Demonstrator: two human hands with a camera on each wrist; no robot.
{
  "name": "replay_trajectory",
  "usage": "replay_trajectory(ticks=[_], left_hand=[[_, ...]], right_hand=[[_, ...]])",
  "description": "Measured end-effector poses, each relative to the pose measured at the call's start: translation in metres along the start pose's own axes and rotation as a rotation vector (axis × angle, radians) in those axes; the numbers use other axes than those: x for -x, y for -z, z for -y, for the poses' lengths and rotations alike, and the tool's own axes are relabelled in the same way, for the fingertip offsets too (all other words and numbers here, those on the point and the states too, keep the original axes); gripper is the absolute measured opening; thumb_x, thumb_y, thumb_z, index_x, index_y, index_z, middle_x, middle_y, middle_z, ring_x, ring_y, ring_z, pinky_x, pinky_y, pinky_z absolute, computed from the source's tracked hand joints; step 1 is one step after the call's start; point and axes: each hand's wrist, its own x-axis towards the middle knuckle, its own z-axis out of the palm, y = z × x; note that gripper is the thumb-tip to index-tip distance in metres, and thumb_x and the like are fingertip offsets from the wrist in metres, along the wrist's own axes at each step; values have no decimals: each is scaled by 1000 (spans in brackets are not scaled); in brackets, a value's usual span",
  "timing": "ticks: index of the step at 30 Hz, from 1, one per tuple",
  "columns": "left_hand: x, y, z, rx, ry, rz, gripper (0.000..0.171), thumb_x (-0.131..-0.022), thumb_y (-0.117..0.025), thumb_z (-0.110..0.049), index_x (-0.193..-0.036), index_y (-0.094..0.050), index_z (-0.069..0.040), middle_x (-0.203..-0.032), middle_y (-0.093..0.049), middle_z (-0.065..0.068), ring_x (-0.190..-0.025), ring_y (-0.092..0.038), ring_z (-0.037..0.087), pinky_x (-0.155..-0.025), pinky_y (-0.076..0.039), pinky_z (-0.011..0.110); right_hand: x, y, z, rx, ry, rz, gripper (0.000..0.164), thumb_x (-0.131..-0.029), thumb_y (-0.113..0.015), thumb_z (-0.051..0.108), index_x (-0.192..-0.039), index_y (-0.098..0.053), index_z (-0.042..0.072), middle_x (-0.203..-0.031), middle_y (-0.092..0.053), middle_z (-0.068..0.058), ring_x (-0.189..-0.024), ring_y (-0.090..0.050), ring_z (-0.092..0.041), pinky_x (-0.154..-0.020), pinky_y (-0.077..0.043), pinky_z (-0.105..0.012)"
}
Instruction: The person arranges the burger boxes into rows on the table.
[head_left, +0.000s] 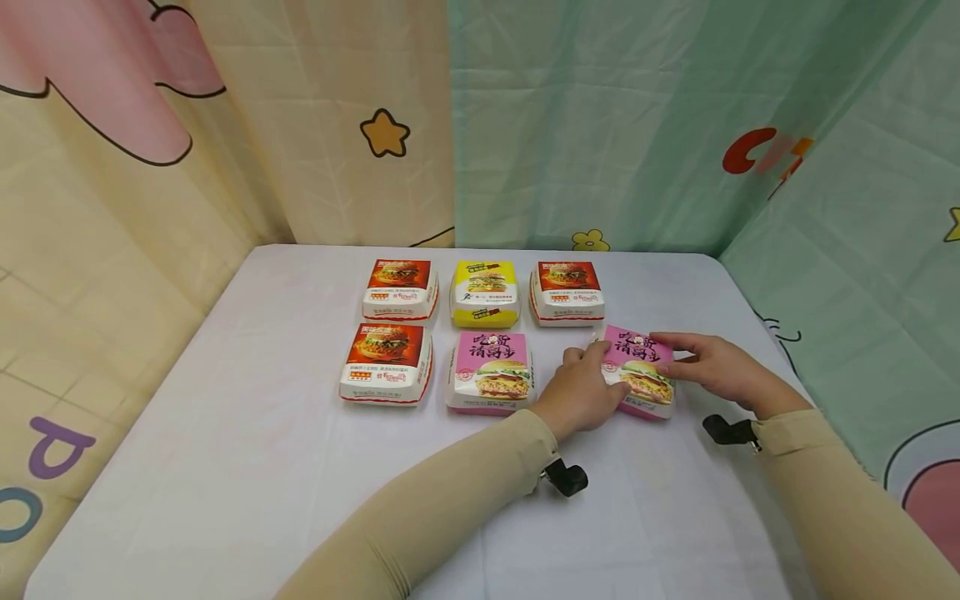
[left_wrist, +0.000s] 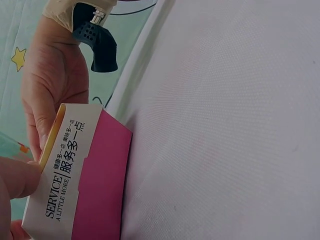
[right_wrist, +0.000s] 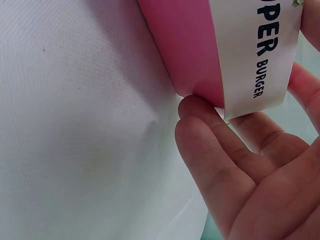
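A pink-and-white burger box (head_left: pixel 636 367), printed with a burger and dark characters, sits slightly turned at the right of the front row. My left hand (head_left: pixel 581 392) grips its left side, with the thumb on the near left edge of the lid. On the opposite side my right hand (head_left: pixel 712 371) holds the box by its right edge and far right corner. In the right wrist view, fingertips (right_wrist: pixel 197 132) reach the bottom corner of its pink base. The left wrist view shows the box's near wall (left_wrist: pixel 62 170) with black lettering; most of the left hand is out of that frame.
Left of the held box stands a matching pink burger box (head_left: pixel 491 371), then a red-and-white burger box (head_left: pixel 386 362). Behind them are a red box (head_left: pixel 401 290), a yellow box (head_left: pixel 485 293) and another red box (head_left: pixel 566 292). Curtains (head_left: pixel 570 125) hang beyond the white table (head_left: pixel 247 433).
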Motion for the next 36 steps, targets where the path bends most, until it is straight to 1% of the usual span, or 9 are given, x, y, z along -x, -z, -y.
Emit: replay_trajectory(ticks=[7, 16, 24, 30, 36], left_hand=[[0, -1, 1, -1, -2, 0, 73, -99, -68, -55, -162, -35, -40, -156, -45, 10, -128, -60, 24, -108, -53, 47], [1, 0, -1, -16, -13, -3, 73, -99, -67, -55, -163, -35, -38, -157, -44, 10, -129, -59, 24, -108, -53, 46], [2, 0, -1, -16, 3, 0, 72, -99, -66, -56, -162, -35, -40, -156, -45, 10, -127, -59, 23, -107, -53, 47], [3, 0, 0, -22, 17, -4, 73, -99, -66, -56, -162, -34, -40, -153, -46, 10, -121, -60, 22, -105, -54, 46], [6, -1, 0, -36, 23, -11, 72, -101, -64, -55, -164, -32, -38, -155, -44, 12, -126, -60, 24, -106, -54, 47]], right_hand=[[1, -1, -1, 1, 8, -6, 77, -100, -68, 49, -163, -41, 13, -162, -40, -30, -139, -47, -58, -106, -49, -69], [0, -1, -1, 0, 4, -9, 79, -99, -69, 51, -162, -41, 13, -162, -40, -30, -139, -47, -58, -105, -50, -68], [0, -1, -1, -2, 10, -6, 78, -100, -69, 50, -162, -41, 12, -162, -39, -31, -138, -47, -59, -105, -50, -68], [-1, -2, 2, -7, 9, 8, 78, -100, -69, 50, -163, -40, 14, -164, -38, -29, -140, -46, -58, -106, -49, -69], [-3, -3, 7, 2, 7, 17, 78, -100, -68, 50, -163, -40, 15, -165, -37, -27, -141, -46, -57, -107, -48, -69]])
